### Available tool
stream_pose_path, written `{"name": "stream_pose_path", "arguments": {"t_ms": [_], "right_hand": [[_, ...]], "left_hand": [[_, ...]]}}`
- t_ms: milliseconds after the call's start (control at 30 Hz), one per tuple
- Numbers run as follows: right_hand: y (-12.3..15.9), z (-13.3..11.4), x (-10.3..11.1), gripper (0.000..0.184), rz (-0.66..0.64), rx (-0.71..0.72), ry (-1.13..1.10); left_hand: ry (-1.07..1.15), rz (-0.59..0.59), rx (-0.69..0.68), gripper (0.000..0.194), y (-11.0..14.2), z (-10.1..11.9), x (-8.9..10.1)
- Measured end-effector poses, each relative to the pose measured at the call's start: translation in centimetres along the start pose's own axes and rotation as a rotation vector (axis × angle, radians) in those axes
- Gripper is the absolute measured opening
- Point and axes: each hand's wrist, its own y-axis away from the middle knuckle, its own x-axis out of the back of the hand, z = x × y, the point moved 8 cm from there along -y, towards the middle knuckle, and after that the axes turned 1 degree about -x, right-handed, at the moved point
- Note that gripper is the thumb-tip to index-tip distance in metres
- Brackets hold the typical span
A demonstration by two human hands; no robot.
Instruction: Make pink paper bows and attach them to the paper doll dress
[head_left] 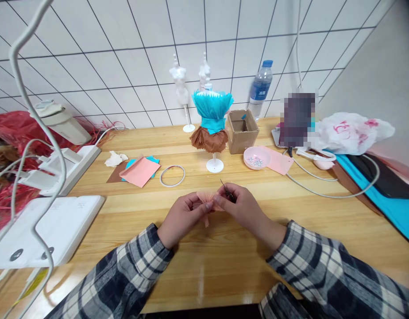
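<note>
The left hand (188,215) has thumb and fingers pinched together on a gathered piece of pink crepe paper (205,196), which lies between the two hands, just above the tabletop (211,274). The right hand (246,208) is closed around a slim dark pointed tool (229,194), scissors or tweezers, I cannot tell which, while its thumb presses the paper's near side. The thin paper could tear if the hands pull apart too hard, and the gathers could spread if the left pinch loosens; the tool's tip, pointing up and away beside the right fingers, could snag the paper or prick a finger if that wrist turns inward. Ahead of the left hand lie a pale ring (173,185) and, farther left, folded pink paper (141,173); straight ahead of both stands a mini dress form in blue and brown paper (214,126). A pink dish of sequins (250,164) sits beyond the right hand, where a forward sweep could tip it. Bare wood toward the forearms gives room to draw back, up to the table's near edge.
</note>
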Motion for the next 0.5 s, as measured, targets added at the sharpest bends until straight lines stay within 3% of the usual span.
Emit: {"name": "stream_pose_path", "arguments": {"t_ms": [367, 500], "right_hand": [[-0.4, 0.6, -0.3, 0.025, -0.061, -0.026, -0.141], [-0.4, 0.3, -0.4, 0.024, -0.062, -0.005, -0.022]], "left_hand": [[0.071, 0.170, 0.003, 0.027, -0.1, -0.6, 2.0], [0.138, 0.174, -0.003, 0.027, -0.2, -0.7, 2.2]]}}
